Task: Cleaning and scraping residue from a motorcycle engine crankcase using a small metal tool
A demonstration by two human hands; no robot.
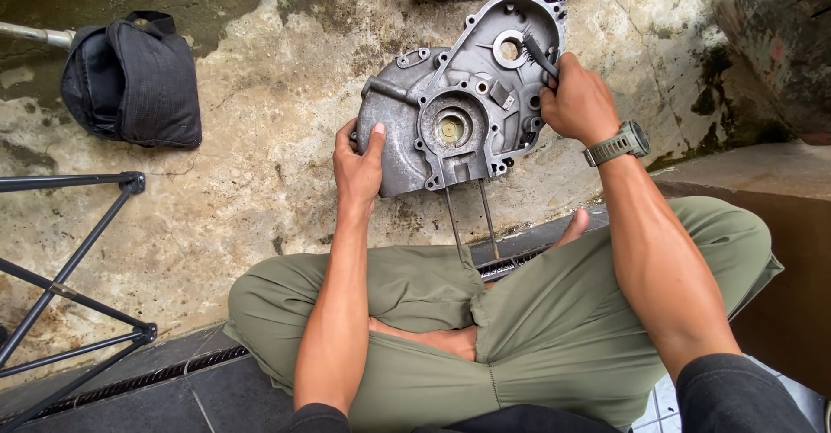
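- Leftmost, at the frame edge: black metal tripod legs stand on the floor; above them a black fabric pouch lies on the stained concrete floor, well apart from the work.
- Left hand: fingers pressed together and wrapped over the left rim of the grey cast-aluminium engine crankcase cover, thumb flat on its face. It appears to be steadying the casting.
- Crankcase cover: lies on the concrete just ahead of the crossed legs in olive trousers, inner side up, with a round bearing seat near centre and another opening toward the top right. Two thin rods run from its lower edge toward the knees.
- Right hand: fingers closed around a dark-handled tool whose tip meets the cover beside the upper opening; a grey wristwatch sits on the wrist.
- Judgement: step in hand looks like working at the upper opening. Next move calls for a firm left-hand brace and controlled tool pressure so the tip does not slip.
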